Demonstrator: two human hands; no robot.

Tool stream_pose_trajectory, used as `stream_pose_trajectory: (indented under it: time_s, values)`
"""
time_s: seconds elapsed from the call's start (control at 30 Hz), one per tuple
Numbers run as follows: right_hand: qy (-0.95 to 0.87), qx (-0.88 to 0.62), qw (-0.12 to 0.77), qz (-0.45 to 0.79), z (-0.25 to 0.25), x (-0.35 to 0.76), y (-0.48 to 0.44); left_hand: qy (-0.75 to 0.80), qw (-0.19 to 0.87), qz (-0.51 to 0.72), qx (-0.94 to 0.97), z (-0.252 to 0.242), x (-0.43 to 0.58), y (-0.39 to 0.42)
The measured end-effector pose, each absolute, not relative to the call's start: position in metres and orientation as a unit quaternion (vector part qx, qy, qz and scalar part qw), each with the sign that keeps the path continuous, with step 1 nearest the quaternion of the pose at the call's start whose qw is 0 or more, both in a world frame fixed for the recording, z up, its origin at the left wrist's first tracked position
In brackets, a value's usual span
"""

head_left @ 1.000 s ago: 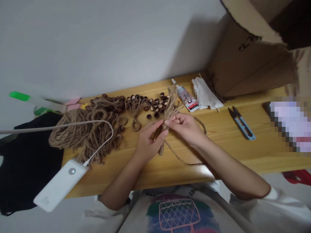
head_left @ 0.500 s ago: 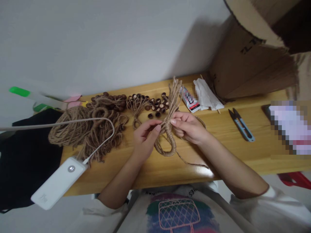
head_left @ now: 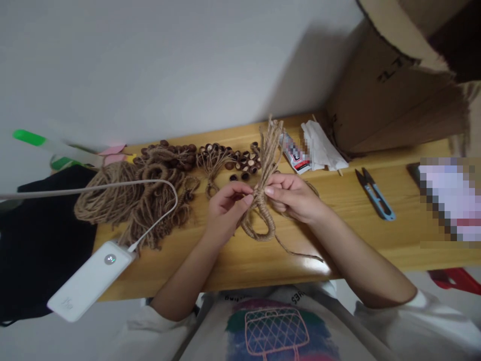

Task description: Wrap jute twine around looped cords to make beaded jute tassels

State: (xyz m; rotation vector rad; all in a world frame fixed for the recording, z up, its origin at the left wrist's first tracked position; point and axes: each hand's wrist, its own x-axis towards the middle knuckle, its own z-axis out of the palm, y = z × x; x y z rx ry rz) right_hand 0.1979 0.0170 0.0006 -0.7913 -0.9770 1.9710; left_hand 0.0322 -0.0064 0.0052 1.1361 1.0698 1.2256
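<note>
Between my hands is a bundle of jute rope (head_left: 267,223), its lower part bent into a tightly wrapped loop and its loose ends fanning upward. My left hand (head_left: 229,208) pinches the bundle from the left at the neck, where the wrapping gathers. From the right, my right hand (head_left: 295,198) grips the same neck between thumb and fingers. A thin jute cord (head_left: 296,253) trails from the loop across the table. Fingertips partly hide the binding at the neck.
Left lie jute coils (head_left: 108,198), frayed cords and a white power bank (head_left: 90,281) with its cable. Behind are dark halved nuts or beads (head_left: 250,163), a glue tube (head_left: 296,155) and white tissue (head_left: 323,145). Blue thread snips (head_left: 376,195), a blurred phone (head_left: 449,195) and a cardboard box (head_left: 387,100) stand right.
Both hands stay at the neck of the jute bundle, with only slight finger movement. The whole view has shifted a little.
</note>
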Motion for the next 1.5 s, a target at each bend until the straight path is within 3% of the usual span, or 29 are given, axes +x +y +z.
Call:
stream_pose_trajectory:
  time_s: [0.67,1.0,1.2,1.4,1.5]
  values:
    - [-0.435,-0.491,0.458,0.600,0.006,0.179,0.004,0.556,0.350,0.454,0.602,-0.011,0.048,-0.023]
    - [-0.453,-0.510,0.431,0.591,0.005,0.180,0.005,0.541,0.473,0.481,0.502,-0.014,0.051,-0.017]
    - [-0.565,-0.561,0.411,0.443,0.008,0.188,0.004,0.520,0.556,0.484,0.432,-0.014,0.044,-0.005]
    - [-0.748,-0.239,0.348,0.511,0.034,0.201,0.000,0.488,0.596,0.493,0.405,-0.022,0.040,-0.001]
    - [-0.719,-0.302,0.368,0.507,0.034,0.202,0.001,0.478,0.604,0.508,0.385,-0.027,0.041,0.001]
